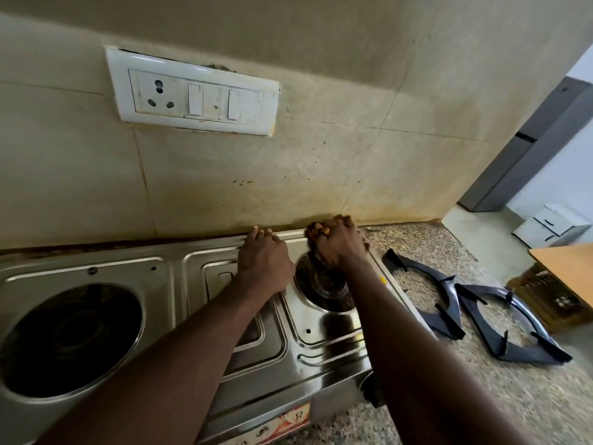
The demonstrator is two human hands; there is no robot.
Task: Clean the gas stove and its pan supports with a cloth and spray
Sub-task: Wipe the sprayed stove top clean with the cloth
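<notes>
A stainless steel gas stove (179, 284) fills the lower left, with its pan supports taken off. My left hand (264, 256) rests flat on the stove's back edge, fingers straight. My right hand (337, 242) grips a brown-orange cloth (316, 231) at the stove's back right corner, just behind the right burner well (324, 289). The left burner well (69, 338) is open and dark. Two black pan supports (431, 297) (510, 326) lie on the speckled countertop (449, 396) to the right of the stove. No spray bottle is in view.
A stained tiled wall (288, 162) rises right behind the stove, with a white socket and switch plate (192, 93). At the right edge there is a wooden board (568, 271), and beyond it a floor with a white object.
</notes>
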